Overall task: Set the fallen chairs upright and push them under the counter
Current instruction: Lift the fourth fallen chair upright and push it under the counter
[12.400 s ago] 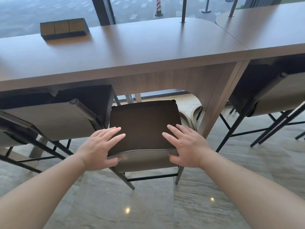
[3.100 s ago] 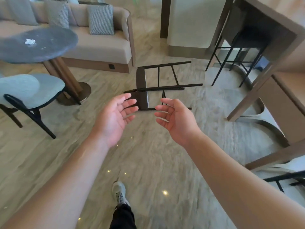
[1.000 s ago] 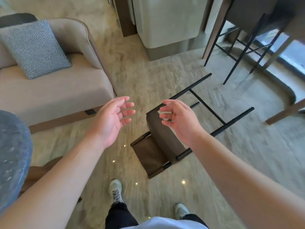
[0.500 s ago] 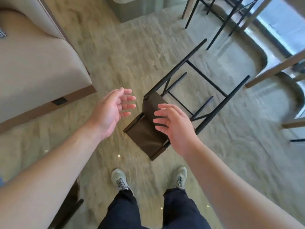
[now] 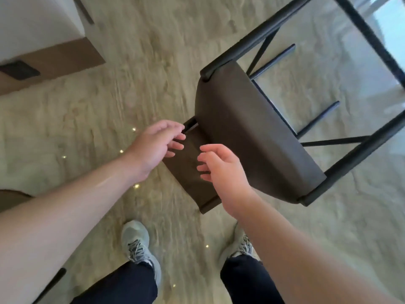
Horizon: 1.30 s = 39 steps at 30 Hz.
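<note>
Lying on its side on the pale stone floor (image 5: 135,62), 1 dark chair (image 5: 252,132) points its black legs toward the upper right. 2 hands hover over its backrest: left hand (image 5: 153,148) and right hand (image 5: 221,170), fingers loosely spread, gripping nothing. 2 grey sneakers (image 5: 138,244) stand below; 1 sofa corner (image 5: 43,40) sits upper left.

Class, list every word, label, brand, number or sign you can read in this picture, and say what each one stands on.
None: no readable text appears anywhere in this view.
The fallen chair shows no label.
The grey sneakers show no legible brand.
The dark plate on the sofa base is blank or too blurred to read.
</note>
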{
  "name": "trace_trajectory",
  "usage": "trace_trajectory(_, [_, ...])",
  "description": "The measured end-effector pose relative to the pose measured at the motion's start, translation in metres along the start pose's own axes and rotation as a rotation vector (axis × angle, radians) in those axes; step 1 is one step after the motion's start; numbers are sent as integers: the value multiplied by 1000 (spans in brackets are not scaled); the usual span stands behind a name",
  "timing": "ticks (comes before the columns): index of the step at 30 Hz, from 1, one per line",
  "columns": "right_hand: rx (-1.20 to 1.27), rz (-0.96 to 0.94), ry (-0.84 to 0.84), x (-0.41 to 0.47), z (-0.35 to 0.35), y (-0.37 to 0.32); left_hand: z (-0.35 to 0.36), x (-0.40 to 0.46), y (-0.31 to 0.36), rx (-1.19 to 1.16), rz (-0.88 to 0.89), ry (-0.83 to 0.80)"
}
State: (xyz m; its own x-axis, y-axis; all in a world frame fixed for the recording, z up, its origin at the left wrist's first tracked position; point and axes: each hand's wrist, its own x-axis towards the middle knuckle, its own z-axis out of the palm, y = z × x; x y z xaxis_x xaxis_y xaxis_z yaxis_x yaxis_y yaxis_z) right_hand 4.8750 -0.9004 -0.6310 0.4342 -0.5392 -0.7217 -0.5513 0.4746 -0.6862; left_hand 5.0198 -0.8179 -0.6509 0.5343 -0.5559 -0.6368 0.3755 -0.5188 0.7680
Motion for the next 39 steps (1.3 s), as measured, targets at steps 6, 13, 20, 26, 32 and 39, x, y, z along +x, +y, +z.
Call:
trace_trajectory(6, [-181, -7, -14, 128, 15, 123, 19, 106, -143, 137, 0, -18])
trace_trajectory(13, [-329, -46, 24, 238, 33, 240, 22, 203, -267, 242, 32, 41])
trace_trajectory(20, [-730, -267, 22, 269, 48, 323, 13, 236, -344, 1017, 453, -245])
trace_trajectory(26, [-1048, -396, 60, 268, 53, 348, -3, 240, -360, 1580, 799, -459])
trace_trajectory(32, [-1291, -428, 166, 264, 45, 373, -12, 252, -367, 1771, 863, -454])
trace_trajectory(39, [-1332, -390, 138, 266, 44, 386, -2, 263, -382, 1839, 807, -358])
